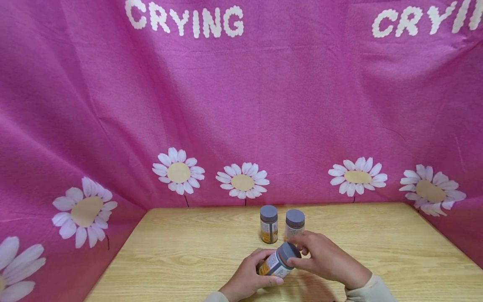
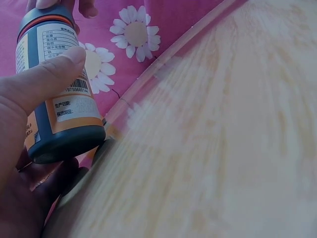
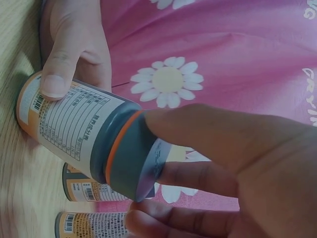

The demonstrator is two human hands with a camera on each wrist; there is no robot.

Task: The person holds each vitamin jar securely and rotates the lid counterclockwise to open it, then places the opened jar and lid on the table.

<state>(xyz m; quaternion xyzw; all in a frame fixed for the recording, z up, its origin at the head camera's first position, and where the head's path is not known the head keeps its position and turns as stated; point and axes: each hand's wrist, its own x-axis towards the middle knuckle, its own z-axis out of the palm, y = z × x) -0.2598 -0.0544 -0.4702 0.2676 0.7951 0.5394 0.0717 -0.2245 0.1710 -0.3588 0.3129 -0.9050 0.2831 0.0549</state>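
Observation:
A dark grey pill bottle (image 1: pixel 274 265) with a white and orange label is tilted above the table, its cap end toward the upper right. My left hand (image 1: pixel 250 272) grips its body, with the thumb across the label in the left wrist view. My right hand (image 1: pixel 327 259) holds the grey cap (image 3: pixel 136 156) between thumb and fingers. An orange ring (image 3: pixel 119 144) shows between cap and body. Behind stand two similar capped bottles, one on the left (image 1: pixel 269 226) and one on the right (image 1: pixel 294 222), the latter partly hidden by my right hand.
The pale wooden table (image 1: pixel 181 251) reaches back to a magenta cloth (image 1: pixel 286 105) printed with daisies and white letters. The cloth also hangs along the left and right sides.

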